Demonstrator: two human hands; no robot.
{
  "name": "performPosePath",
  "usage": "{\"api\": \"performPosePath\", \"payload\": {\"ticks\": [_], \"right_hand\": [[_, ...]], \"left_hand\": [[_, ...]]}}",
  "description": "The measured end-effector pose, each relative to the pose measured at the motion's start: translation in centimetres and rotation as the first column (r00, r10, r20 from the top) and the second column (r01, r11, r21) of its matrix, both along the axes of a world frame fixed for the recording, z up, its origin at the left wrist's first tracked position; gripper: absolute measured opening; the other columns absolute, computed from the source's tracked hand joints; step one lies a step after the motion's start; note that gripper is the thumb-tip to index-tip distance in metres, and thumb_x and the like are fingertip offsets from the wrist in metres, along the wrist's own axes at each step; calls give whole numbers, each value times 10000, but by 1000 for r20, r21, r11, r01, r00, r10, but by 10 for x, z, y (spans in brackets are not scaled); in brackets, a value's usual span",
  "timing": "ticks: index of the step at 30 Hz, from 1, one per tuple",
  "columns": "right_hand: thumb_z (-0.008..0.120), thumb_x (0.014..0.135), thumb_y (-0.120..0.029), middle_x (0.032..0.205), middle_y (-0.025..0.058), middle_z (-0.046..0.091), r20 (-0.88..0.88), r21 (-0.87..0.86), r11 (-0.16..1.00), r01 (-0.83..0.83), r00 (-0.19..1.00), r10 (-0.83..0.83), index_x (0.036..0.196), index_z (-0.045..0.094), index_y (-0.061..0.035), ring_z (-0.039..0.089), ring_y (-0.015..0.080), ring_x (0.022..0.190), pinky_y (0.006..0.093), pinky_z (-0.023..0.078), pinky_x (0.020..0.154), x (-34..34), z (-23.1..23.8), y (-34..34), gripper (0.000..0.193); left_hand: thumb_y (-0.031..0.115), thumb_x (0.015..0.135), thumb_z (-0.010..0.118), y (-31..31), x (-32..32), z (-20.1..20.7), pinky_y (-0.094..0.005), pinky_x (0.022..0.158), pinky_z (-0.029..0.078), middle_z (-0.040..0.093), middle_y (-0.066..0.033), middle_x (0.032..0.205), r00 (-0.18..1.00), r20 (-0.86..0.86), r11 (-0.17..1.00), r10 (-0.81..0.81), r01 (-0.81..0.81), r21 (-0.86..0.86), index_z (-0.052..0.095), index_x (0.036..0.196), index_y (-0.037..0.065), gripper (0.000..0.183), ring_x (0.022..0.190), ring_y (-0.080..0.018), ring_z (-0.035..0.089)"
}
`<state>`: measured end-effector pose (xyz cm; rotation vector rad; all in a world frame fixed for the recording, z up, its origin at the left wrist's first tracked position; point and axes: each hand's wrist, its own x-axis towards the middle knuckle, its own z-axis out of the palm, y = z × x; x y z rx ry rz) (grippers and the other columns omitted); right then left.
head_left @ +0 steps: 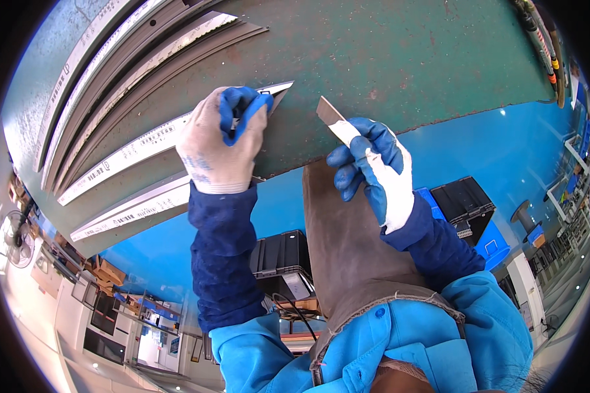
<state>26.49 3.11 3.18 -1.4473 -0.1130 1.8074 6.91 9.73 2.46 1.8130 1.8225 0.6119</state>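
nearest are the light blue shirt (406,327) and brown apron (354,242). the gloved right hand (377,167) is clamped on a short flat piece (328,111), which slants up and left over the green table (400,59). the gloved left hand (226,141) curls its fingers over a long white-faced strip (128,156) on the table, its pointed end showing past the hand; i cannot tell whether it grips the strip. another white strip (137,208) lies near it, by the table's edge, and a stack of strips (101,92) lies beyond. cables (544,52) hang at the right end. black boxes (278,254) stand on the blue floor (278,202); a fan (19,243) is well apart, left.
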Motion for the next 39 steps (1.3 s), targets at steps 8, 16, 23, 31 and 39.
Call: {"api": "performPosePath", "payload": {"ticks": [8, 16, 23, 31, 39], "right_hand": [[557, 941, -160, 777, 134, 655, -38, -6, 1000, -21, 999, 21, 1182, 500, 13, 578, 134, 482, 213, 468, 400, 1, -2, -2, 303], [559, 937, -207, 796, 147, 663, -99, -4, 982, -187, 978, 186, 1172, 497, 27, 601, 139, 518, 195, 472, 448, -2, 4, 4, 337], [580, 928, -282, 787, 153, 668, -136, 130, 966, -225, 961, 242, 1192, 489, 51, 621, 149, 532, 181, 480, 451, -14, -10, -2, 435], [613, 910, -307, 796, 155, 671, -218, 98, 955, -279, 931, 294, 1187, 494, 61, 641, 163, 559, 185, 480, 447, -37, -12, 9, 476], [606, 917, -272, 773, 149, 661, -240, 78, 979, -188, 950, 201, 1179, 501, 60, 638, 165, 552, 196, 469, 421, -56, -16, 13, 436]], "left_hand": [[153, 677, 761, 15, -1, 8, -227, 526, 431, 618, -24, 671, 995, 49, 969, -82, 91, -232, 644, 773, 37, 191, 539, -131, 498], [134, 701, 753, 11, 6, 11, -195, 513, 409, 616, -26, 638, 960, 228, 951, 162, -90, -297, 659, 774, 18, 166, 488, -112, 451], [115, 693, 764, 19, -12, 14, -198, 503, 414, 632, -31, 656, 776, 552, 920, 306, -91, -381, 669, 791, 12, 171, 484, -106, 463], [90, 669, 780, 8, -14, 12, -210, 516, 443, 649, -35, 674, 932, 354, 967, 75, 19, -254, 689, 826, 26, 193, 525, -108, 524], [92, 651, 794, 1, -11, 10, -207, 521, 449, 644, -32, 653, 964, 261, 977, 48, 9, -214, 699, 821, 38, 202, 528, -106, 531]]}}
